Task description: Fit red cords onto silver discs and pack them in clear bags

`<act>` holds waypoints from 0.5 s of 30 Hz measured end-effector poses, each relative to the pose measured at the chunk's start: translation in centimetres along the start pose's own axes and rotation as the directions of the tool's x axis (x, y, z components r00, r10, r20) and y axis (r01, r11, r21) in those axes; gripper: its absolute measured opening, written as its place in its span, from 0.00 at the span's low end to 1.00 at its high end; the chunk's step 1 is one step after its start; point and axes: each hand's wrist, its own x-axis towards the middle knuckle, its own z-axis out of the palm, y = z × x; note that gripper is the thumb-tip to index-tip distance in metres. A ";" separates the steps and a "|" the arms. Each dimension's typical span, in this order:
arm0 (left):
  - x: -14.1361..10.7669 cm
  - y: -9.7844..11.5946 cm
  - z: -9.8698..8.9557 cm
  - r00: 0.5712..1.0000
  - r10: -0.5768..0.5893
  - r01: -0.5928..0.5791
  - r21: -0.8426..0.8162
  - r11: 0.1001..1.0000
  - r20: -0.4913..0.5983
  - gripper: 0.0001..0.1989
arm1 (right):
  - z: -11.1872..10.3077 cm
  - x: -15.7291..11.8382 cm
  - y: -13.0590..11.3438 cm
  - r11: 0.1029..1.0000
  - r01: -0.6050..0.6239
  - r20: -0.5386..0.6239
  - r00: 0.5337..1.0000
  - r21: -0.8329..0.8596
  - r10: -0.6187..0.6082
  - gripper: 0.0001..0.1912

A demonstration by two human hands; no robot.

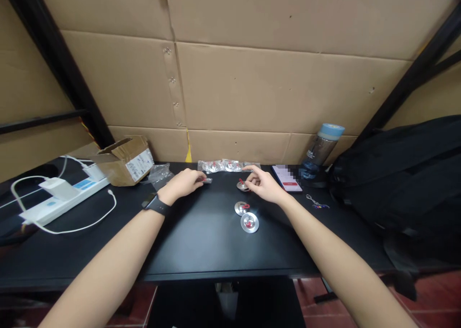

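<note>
Apparently for steadiness, mid-frame, the right hand [265, 185] pinches a red-looped round silver metal disc [241, 186] by its edge; the left hand [184, 182] grips a clear plastic packet [208, 180].

The smooth black table [194, 244] has a soft sheen; round silver metal discs [249, 217] between its front and back edges gleam; crinkled clear plastic packets [218, 166] along its back edge look glossy; the brown cardboard box [122, 164] by its back left corner, matt.

Soft glare on the black tabletop [201, 241]
</note>
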 end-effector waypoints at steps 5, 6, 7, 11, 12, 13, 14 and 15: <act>0.0 3.7 0.3 0.996 0.084 -0.078 -0.154 0.985 0.033 0.14 | 0.1 0.1 0.2 1.000 -0.006 0.017 1.000 -0.019 0.006 0.14; 0.0 4.5 0.4 0.996 0.085 -0.084 -0.155 0.984 0.000 0.13 | 0.2 0.1 0.2 1.000 -0.003 0.022 1.000 -0.023 0.004 0.11; 0.1 5.3 0.5 0.996 0.083 -0.087 -0.155 0.984 -0.037 0.14 | 0.4 0.1 0.2 1.000 0.001 0.027 1.000 -0.025 0.000 0.10; 0.1 7.1 1.0 0.991 0.048 -0.070 -0.178 0.981 -0.124 0.15 | 1.2 0.0 -0.1 0.999 0.039 0.021 0.999 -0.010 -0.038 0.13; 0.1 7.3 1.2 0.990 0.031 -0.058 -0.203 0.978 -0.135 0.15 | 1.4 0.0 -0.3 0.999 0.052 0.015 0.999 -0.001 -0.052 0.14; 0.1 7.4 1.4 0.989 0.010 -0.045 -0.238 0.970 -0.146 0.14 | 1.7 0.0 -0.5 0.998 0.066 0.006 0.998 0.007 -0.066 0.16; 0.1 7.4 1.6 0.988 -0.011 -0.034 -0.287 0.957 -0.153 0.14 | 1.9 0.0 -0.7 0.997 0.078 -0.010 0.997 0.012 -0.078 0.17; 0.2 7.4 1.8 0.988 -0.032 -0.025 -0.353 0.935 -0.153 0.14 | 2.2 0.0 -1.0 0.996 0.090 -0.032 0.995 0.014 -0.090 0.17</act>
